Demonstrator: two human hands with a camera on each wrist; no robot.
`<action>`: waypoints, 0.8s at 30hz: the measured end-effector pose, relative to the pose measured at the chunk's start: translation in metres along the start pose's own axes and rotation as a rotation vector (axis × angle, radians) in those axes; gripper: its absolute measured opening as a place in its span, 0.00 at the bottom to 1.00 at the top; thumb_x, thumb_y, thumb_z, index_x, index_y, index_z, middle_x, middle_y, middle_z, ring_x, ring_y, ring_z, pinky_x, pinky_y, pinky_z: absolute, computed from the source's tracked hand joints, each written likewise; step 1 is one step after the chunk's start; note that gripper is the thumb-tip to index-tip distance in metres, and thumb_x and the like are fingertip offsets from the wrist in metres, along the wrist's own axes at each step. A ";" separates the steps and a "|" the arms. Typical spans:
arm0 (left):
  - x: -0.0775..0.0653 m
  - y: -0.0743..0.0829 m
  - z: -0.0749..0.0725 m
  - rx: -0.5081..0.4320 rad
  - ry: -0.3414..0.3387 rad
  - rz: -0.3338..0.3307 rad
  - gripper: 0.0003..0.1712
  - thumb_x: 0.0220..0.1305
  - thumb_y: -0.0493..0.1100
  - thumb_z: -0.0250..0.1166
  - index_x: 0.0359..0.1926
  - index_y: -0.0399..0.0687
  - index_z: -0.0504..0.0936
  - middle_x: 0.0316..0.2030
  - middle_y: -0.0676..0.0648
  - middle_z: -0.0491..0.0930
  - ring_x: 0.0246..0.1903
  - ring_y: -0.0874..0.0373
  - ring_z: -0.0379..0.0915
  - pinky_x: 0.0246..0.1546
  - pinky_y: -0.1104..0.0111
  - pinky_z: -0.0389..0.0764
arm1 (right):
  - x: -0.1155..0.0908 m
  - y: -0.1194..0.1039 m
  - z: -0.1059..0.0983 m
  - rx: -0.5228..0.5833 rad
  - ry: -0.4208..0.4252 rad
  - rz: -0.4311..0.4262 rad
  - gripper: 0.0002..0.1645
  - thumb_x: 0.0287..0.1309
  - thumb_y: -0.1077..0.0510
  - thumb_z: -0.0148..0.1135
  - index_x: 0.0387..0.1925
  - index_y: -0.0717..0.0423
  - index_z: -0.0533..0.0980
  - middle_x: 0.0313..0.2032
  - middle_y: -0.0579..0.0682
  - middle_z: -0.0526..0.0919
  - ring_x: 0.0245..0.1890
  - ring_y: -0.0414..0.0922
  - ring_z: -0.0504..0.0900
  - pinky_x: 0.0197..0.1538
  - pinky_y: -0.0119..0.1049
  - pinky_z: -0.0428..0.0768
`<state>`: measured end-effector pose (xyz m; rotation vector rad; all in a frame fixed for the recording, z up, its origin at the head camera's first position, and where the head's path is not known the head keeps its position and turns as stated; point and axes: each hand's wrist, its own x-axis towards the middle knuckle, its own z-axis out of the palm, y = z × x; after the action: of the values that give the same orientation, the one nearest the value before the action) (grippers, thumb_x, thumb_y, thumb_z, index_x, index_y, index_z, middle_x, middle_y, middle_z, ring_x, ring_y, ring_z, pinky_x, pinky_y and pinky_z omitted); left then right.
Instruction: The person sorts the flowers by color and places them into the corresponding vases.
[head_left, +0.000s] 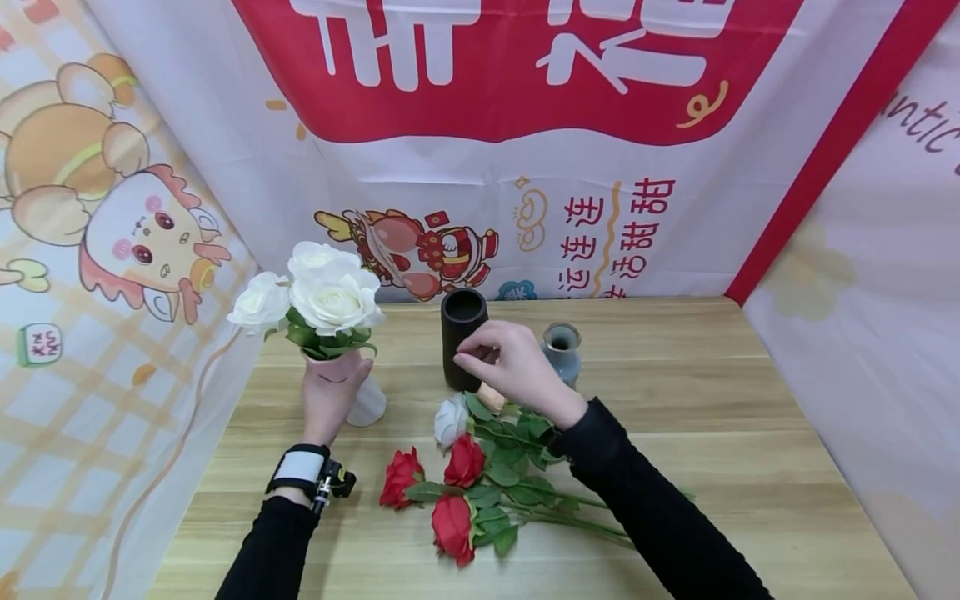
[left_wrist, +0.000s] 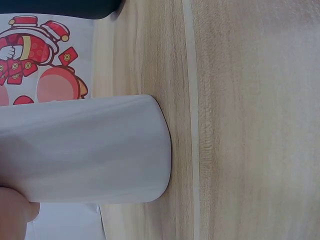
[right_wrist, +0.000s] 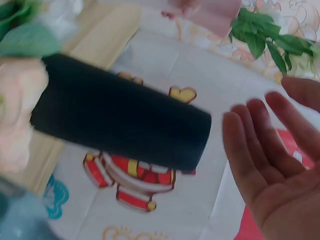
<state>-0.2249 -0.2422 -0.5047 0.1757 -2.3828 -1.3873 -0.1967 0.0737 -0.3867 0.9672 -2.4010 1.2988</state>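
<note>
White roses (head_left: pixel 333 292) filled a vase (left_wrist: pixel 95 152) near the bench's (head_left: pixel 720 375) left edge; left grip (head_left: pixel 330 400) clamped this vase, right grip (head_left: pixel 517 367) was apart.

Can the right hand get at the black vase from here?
Probably yes: the right hand looks empty, and the right wrist view shows nothing between it and the black vase.

Light wood-grain table (head_left: pixel 720 375), pink-and-white vase (head_left: pixel 367 405) standing at left, tall black vase (head_left: pixel 452 333) near back edge, small blue-grey vase (head_left: pixel 566 360) to its right, red roses (head_left: pixel 464 461), white rose (head_left: pixel 450 420) and peach rose (head_left: pixel 491 398) in front, leafy stems (head_left: pixel 525 492) overlapping.
</note>
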 end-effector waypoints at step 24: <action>-0.001 -0.002 0.000 -0.023 -0.001 -0.023 0.53 0.45 0.65 0.72 0.68 0.54 0.59 0.58 0.50 0.70 0.56 0.57 0.65 0.54 0.63 0.65 | -0.049 0.028 -0.022 -0.178 -0.045 0.158 0.03 0.56 0.58 0.66 0.33 0.53 0.82 0.35 0.48 0.80 0.32 0.40 0.78 0.36 0.35 0.77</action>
<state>-0.2242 -0.2430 -0.5066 0.1968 -2.3717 -1.4243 -0.1807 0.1234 -0.4165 0.7801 -2.6203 1.0983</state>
